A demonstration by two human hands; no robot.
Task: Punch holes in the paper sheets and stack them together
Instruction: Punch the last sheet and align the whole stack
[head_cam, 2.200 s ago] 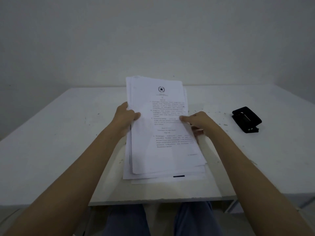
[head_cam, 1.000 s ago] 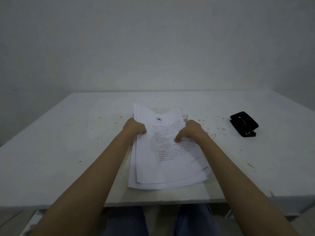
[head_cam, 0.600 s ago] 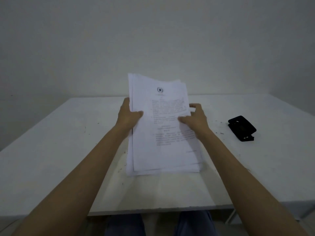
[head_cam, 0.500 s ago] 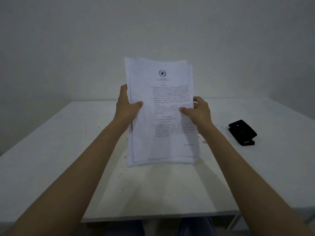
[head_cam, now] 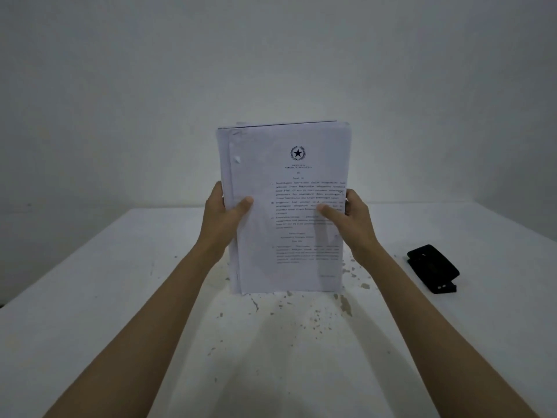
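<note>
Hands — left (head_cam: 224,214) and right (head_cam: 351,220) — grip paper stack (head_cam: 286,206) edges | stack upright on table (head_cam: 90,312)

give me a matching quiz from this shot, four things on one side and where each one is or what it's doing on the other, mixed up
Things:
1. paper stack
2. hole punch
3. left hand
4. right hand

States or places:
A. lies on the table, off to the right
B. grips the stack's right edge, thumb on the printed front
C. held upright, bottom edge at the tabletop
D. grips the stack's left edge, near the punched hole

Pairs: 1-C, 2-A, 3-D, 4-B
</note>
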